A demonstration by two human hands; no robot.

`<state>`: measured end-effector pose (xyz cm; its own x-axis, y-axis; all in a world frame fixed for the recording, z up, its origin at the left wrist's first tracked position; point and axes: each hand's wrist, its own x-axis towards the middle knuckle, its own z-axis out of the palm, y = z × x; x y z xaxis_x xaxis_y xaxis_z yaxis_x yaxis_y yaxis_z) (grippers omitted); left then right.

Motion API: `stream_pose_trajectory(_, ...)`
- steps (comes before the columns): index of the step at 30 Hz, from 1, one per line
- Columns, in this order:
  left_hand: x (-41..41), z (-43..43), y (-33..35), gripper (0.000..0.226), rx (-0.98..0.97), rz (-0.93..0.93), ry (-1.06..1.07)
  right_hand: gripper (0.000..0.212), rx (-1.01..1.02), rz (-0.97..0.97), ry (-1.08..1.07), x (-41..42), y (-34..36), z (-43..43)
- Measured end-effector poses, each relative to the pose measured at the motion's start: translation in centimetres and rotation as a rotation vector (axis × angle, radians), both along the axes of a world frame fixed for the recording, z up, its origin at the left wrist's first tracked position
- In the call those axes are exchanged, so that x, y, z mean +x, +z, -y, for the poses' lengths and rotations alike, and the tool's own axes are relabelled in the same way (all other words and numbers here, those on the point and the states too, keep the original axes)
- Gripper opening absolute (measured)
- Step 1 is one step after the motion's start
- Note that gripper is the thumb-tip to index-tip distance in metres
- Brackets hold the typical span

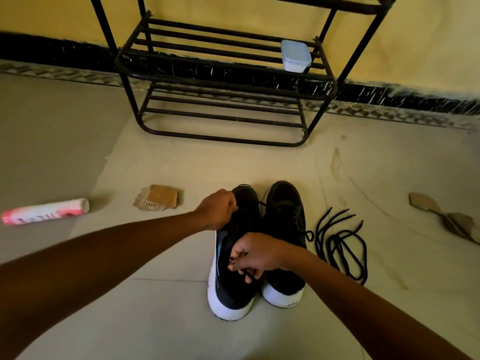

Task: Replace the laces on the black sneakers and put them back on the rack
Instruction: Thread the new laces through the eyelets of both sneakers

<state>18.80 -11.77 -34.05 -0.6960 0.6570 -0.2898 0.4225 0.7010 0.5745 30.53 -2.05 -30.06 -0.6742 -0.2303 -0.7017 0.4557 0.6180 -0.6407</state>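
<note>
In front of the black metal-bar rack (226, 87), I see black fabric sneakers with white soles (284, 224) side by side on the floor. The left hand (218, 209) curls around one shoe's rack-side toe. The right hand (253, 255) pinches a thin black lace (246, 275) at that shoe's opening.

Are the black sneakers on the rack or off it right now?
Off. Both sneakers stand side by side on the floor before the rack; left hand and right hand grip the left one's laces.
</note>
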Motion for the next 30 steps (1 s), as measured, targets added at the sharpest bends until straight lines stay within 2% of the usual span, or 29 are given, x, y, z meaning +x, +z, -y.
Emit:
stream_pose_trajectory(2,0.1,0.1,0.0,0.012,0.063,0.085,0.059,0.021,-0.007,0.009,-0.004,-0.1,0.0,-0.1)
stream_pose_trajectory(4,0.0,0.3,-0.1,0.021,0.132,0.179,0.135,0.019,-0.028,0.025,-0.015,0.0,0.1,-0.3)
stream_pose_trajectory(6,0.0,0.6,-0.2,0.02,0.159,0.166,0.129,0.017,-0.051,0.035,-0.014,-0.1,0.8,-0.9)
stream_pose_trajectory(8,-0.2,0.9,-0.2,0.008,0.133,0.089,0.023,0.013,-0.039,-0.002,-0.006,-0.5,2.5,-2.0)
stream_pose_trajectory(12,0.0,1.6,0.0,0.075,0.01,0.104,-0.249,0.01,0.143,-0.319,-0.088,-1.6,8.9,-5.5)
stream_pose_trajectory(15,0.5,1.9,0.3,0.101,-0.122,0.083,-0.345,0.009,0.221,-0.615,-0.215,-1.5,14.6,-8.0)
stream_pose_trajectory(18,0.9,1.8,0.4,0.11,-0.155,0.065,-0.334,0.01,0.183,-0.897,-0.32,-1.2,19.0,-9.5)
stream_pose_trajectory(22,1.0,1.6,0.6,0.115,-0.189,0.046,-0.333,0.015,0.142,-1.13,-0.417,-0.9,22.8,-10.5)
stream_pose_trajectory(25,1.1,1.6,0.8,0.114,-0.222,-0.011,-0.33,0.008,0.146,-1.183,-0.438,-0.3,24.1,-10.7)
stream_pose_trajectory(28,1.0,1.6,0.7,0.116,-0.278,-0.076,-0.348,0.011,0.122,-1.215,-0.471,0.3,24.6,-10.6)
stream_pose_trajectory(30,0.8,1.5,0.6,0.128,-0.306,-0.073,-0.36,0.012,0.113,-1.26,-0.503,0.8,24.7,-10.6)
